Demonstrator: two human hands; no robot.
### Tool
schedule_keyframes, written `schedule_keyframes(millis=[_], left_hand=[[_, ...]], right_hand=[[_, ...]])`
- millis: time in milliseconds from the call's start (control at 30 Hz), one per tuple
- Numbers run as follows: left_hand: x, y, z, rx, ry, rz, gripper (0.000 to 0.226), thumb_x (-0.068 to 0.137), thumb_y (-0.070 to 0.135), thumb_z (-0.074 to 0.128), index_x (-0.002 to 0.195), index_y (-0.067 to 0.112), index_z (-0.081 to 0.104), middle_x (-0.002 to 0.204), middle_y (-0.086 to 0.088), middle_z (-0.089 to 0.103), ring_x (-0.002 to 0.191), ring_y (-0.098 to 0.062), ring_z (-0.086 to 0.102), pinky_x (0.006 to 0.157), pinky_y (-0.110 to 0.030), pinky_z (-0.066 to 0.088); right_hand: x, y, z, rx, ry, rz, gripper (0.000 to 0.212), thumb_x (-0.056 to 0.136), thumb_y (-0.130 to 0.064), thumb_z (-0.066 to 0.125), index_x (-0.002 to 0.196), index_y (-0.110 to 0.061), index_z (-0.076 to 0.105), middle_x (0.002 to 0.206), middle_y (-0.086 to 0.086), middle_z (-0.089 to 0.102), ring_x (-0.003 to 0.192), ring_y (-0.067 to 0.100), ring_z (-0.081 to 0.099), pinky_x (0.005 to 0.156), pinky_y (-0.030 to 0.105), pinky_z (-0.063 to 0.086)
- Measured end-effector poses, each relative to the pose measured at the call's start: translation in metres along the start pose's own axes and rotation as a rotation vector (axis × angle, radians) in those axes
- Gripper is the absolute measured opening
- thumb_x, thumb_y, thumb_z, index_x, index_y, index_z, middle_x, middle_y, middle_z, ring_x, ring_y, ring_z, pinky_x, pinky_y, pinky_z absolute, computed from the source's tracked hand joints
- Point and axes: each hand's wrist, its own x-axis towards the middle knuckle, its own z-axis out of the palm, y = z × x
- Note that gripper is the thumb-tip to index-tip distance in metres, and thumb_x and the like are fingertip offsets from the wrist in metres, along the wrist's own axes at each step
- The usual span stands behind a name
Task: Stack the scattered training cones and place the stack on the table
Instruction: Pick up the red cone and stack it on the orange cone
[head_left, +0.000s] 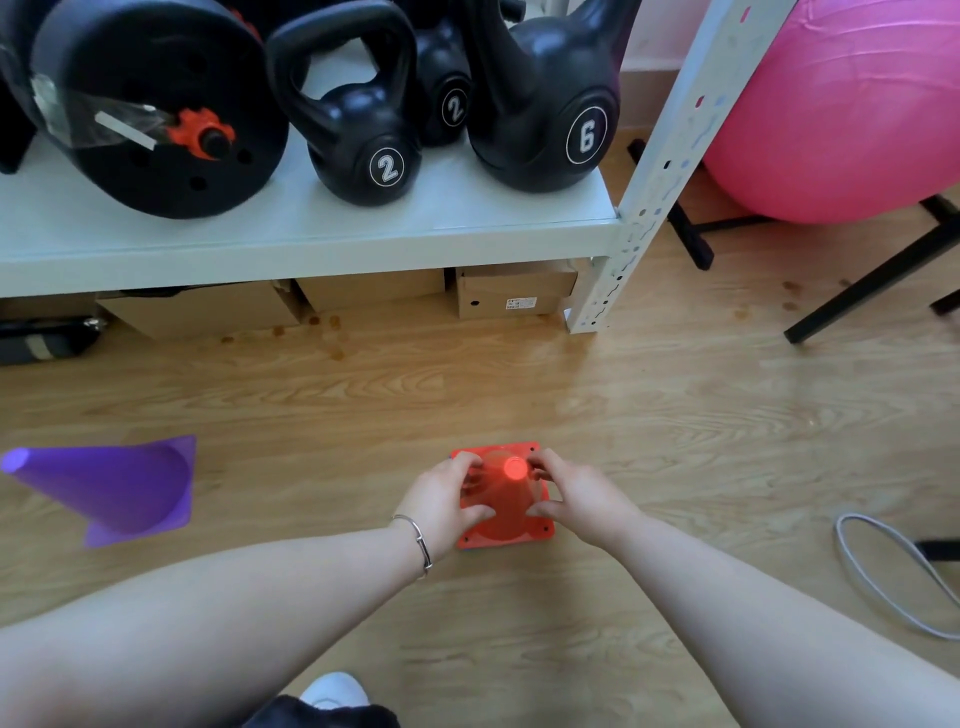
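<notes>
An orange training cone (506, 501) stands upright on the wooden floor, seen from above, with a square base. A thin blue edge shows under its base at the lower left. My left hand (447, 499) grips its left side and my right hand (576, 496) grips its right side, fingers wrapped around the cone body. A purple cone (119, 488) lies on its side at the far left, tip pointing left. No table is in view.
A grey shelf (311, 234) ahead carries black kettlebells (363, 140) and a weight plate (156, 104), with cardboard boxes (514, 293) below. A pink exercise ball (841, 109) and black stand legs (872, 275) are at right. A grey cord loop (883, 571) lies at right.
</notes>
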Motion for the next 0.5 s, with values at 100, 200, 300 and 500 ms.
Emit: schedule_keyframes(millis=[100, 200, 300, 500], left_hand=[[0.001, 0.002, -0.003, 0.054, -0.026, 0.005, 0.058, 0.073, 0.027, 0.076, 0.123, 0.02, 0.049, 0.119, -0.004, 0.063, 0.108, -0.018, 0.06, 0.094, -0.028, 0.046], [0.002, 0.003, -0.006, 0.184, -0.048, 0.0, 0.059, 0.075, 0.032, 0.073, 0.126, 0.023, 0.045, 0.12, -0.006, 0.06, 0.11, -0.025, 0.057, 0.093, -0.034, 0.046], [0.0, 0.005, -0.01, 0.325, -0.045, -0.021, 0.059, 0.078, 0.038, 0.067, 0.128, 0.025, 0.04, 0.121, -0.006, 0.056, 0.108, -0.03, 0.057, 0.088, -0.039, 0.048], [-0.022, 0.001, -0.038, 0.709, 0.218, -0.031, 0.057, 0.079, 0.05, 0.06, 0.126, 0.025, 0.042, 0.121, -0.003, 0.056, 0.115, -0.028, 0.051, 0.096, -0.043, 0.038]], right_hand=[[0.0, -0.003, -0.002, -0.05, -0.016, 0.0, 0.063, 0.076, -0.03, 0.076, 0.129, -0.018, 0.044, 0.126, 0.007, 0.064, 0.119, 0.024, 0.058, 0.094, 0.034, 0.047], [-0.001, -0.008, -0.008, -0.166, -0.042, -0.019, 0.063, 0.08, -0.031, 0.072, 0.134, -0.018, 0.042, 0.127, 0.01, 0.061, 0.115, 0.029, 0.057, 0.089, 0.034, 0.045], [-0.003, -0.016, -0.019, -0.312, -0.064, -0.071, 0.054, 0.087, -0.031, 0.063, 0.135, -0.019, 0.042, 0.121, 0.012, 0.06, 0.11, 0.033, 0.057, 0.084, 0.037, 0.044], [0.005, -0.039, -0.049, -0.568, 0.193, -0.206, 0.045, 0.088, -0.038, 0.059, 0.125, -0.013, 0.05, 0.121, 0.009, 0.058, 0.106, 0.035, 0.057, 0.085, 0.041, 0.049]])
